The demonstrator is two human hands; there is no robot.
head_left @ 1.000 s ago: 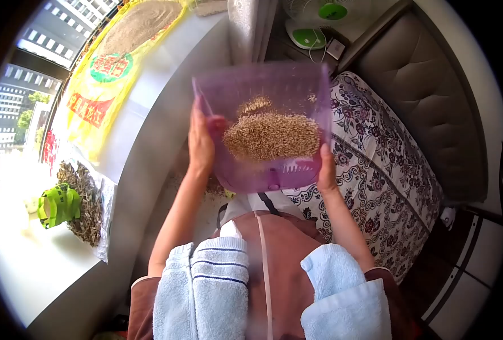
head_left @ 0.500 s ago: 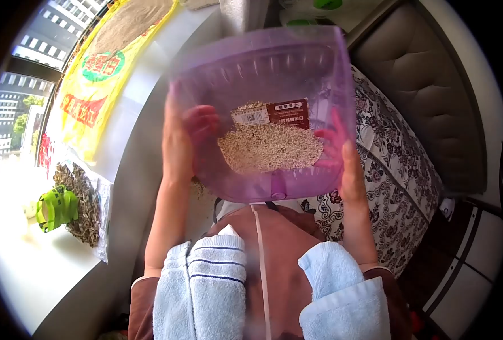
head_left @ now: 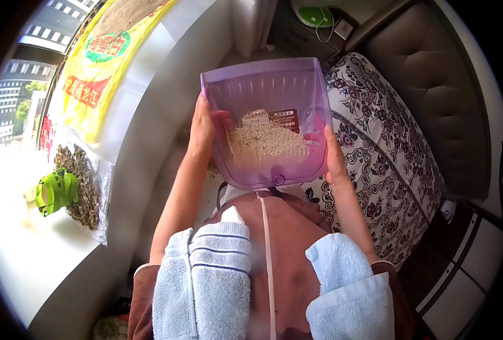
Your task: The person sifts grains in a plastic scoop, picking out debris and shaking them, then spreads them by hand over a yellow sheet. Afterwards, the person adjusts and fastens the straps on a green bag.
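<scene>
Between my hands is a translucent purple plastic bin (head_left: 262, 76), held in front of my chest. Pale beige granules (head_left: 268, 139) lie heaped on its bottom, and a dark printed label (head_left: 286, 120) shows beside the heap. My left hand (head_left: 202, 127) grips the left wall, its fingertips seen through the plastic. On the opposite wall, my right hand (head_left: 332, 156) is closed the same way, with its fingers partly behind the purple side. Light blue towel cuffs (head_left: 220, 277) cover my upper sleeves.
A white windowsill (head_left: 64, 272) on the left bears a yellow printed sack (head_left: 101, 73), dried brown material (head_left: 81, 187) and a green strap roll (head_left: 56, 191). A bed with a floral cover (head_left: 387, 153) stands right, by a padded headboard (head_left: 433, 85).
The bin has moved lower and farther from my face, held by both hands. Its granules have shifted into a taller heap that covers part of the label.
</scene>
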